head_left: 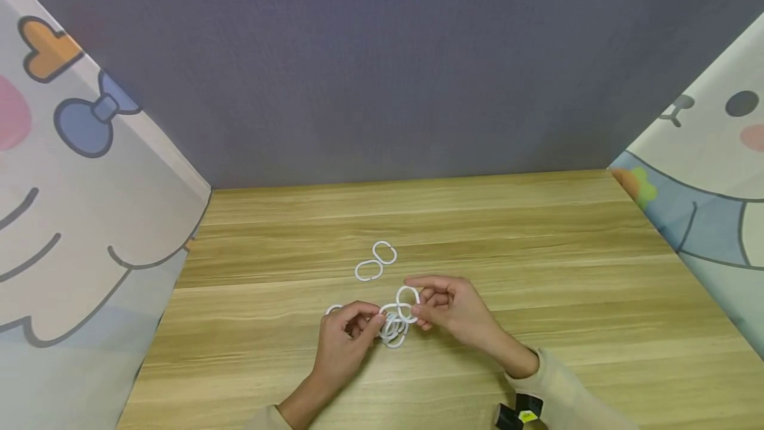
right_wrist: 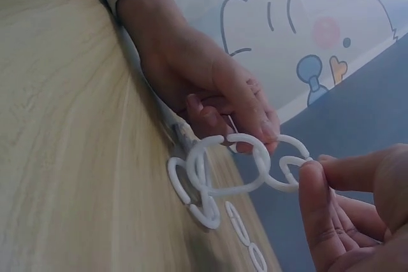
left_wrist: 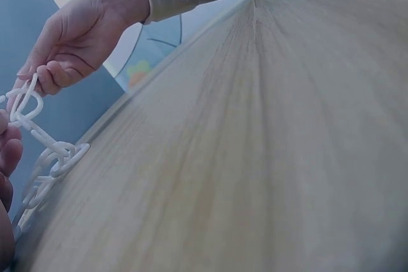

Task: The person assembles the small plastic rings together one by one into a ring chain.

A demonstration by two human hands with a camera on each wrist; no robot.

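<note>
White split ring (head_left: 408,288) is hanging above the ring cluster (head_left: 392,332); right hand (head_left: 450,307), right of cluster, is pinching it. Left hand (head_left: 346,340), left of cluster, is pinching the adjoining ring (head_left: 394,305). Risk: pulling could be slipping links through open gaps, or snagging the cluster.

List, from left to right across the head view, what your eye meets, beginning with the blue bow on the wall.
Blue bow → left hand → topmost held white ring → right hand → black device at the right sleeve → orange-and-green flower → dark oval eye.
</note>
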